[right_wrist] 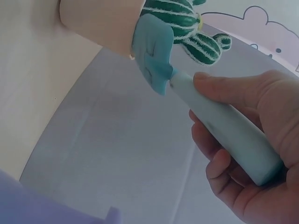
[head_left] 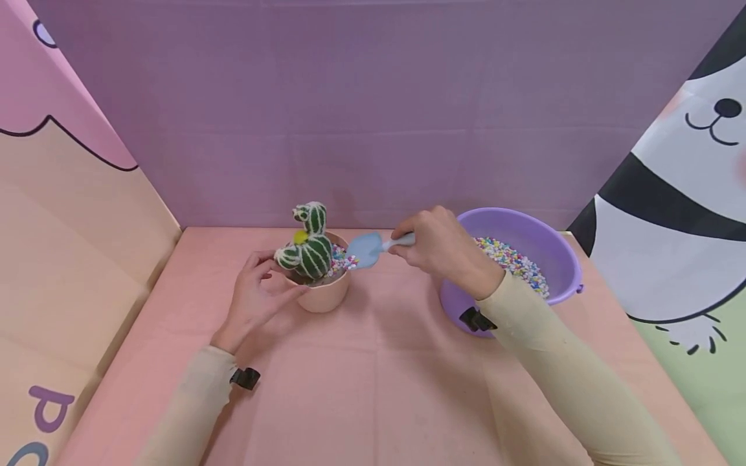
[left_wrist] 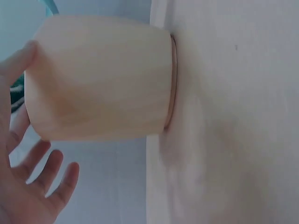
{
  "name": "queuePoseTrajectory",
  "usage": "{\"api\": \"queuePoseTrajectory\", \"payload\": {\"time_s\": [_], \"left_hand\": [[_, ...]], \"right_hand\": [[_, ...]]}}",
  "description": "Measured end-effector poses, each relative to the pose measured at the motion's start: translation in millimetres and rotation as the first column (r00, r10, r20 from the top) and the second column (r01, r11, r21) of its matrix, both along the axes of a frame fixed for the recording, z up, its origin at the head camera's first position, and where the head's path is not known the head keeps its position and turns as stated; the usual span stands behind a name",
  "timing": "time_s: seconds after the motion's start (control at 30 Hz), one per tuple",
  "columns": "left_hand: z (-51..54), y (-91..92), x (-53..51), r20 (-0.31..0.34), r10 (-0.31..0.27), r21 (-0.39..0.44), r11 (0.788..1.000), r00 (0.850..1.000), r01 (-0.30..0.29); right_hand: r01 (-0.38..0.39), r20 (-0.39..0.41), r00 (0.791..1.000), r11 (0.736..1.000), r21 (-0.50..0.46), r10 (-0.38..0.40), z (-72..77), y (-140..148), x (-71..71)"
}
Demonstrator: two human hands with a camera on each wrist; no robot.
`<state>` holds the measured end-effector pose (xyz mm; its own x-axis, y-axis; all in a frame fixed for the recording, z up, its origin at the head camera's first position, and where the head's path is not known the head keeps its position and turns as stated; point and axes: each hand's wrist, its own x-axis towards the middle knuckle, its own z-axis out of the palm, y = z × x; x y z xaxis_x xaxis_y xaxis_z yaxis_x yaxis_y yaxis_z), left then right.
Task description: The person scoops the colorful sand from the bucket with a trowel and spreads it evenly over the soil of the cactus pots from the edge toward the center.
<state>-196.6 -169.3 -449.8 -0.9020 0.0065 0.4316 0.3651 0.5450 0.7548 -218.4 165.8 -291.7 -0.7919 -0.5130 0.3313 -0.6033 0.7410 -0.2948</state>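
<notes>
Left to right: the left grip (head_left: 256, 294), spread, rests its thumb and fingers about the rim of the flowerpot (head_left: 323, 301), which stands on the worktop (head_left: 373, 401); light bracing should prevent tipping. The toy cactus (head_left: 315, 257) rises beside coloured beads (head_left: 338, 261). The trowel (head_left: 364, 250) meets the pot's right rim, best tilted slowly, tip inward, to limit spillage. The right grip (head_left: 440, 244) pinches its handle. Rightmost, the purple tub (head_left: 559, 259) contains more beads.

Right grip (head_left: 441, 246) curled — left grip (head_left: 254, 298) spread.
</notes>
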Motion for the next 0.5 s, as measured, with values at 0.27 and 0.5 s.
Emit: {"api": "queuePoseTrajectory", "payload": {"time_s": [0.27,0.5], "left_hand": [[3.3,9.2,4.7,-0.001,0.032,0.002,0.999,0.999,-0.032],[0.7,1.3,2.3,-0.024,-0.028,-0.027,0.999,0.999,0.028]], "right_hand": [[-0.001,0.012,1.000,1.000,-0.001,0.001,-0.6,0.7,-0.3],[0.002,0.006,1.000,1.000,-0.003,-0.002,0.0,2.5,-0.4]]}}
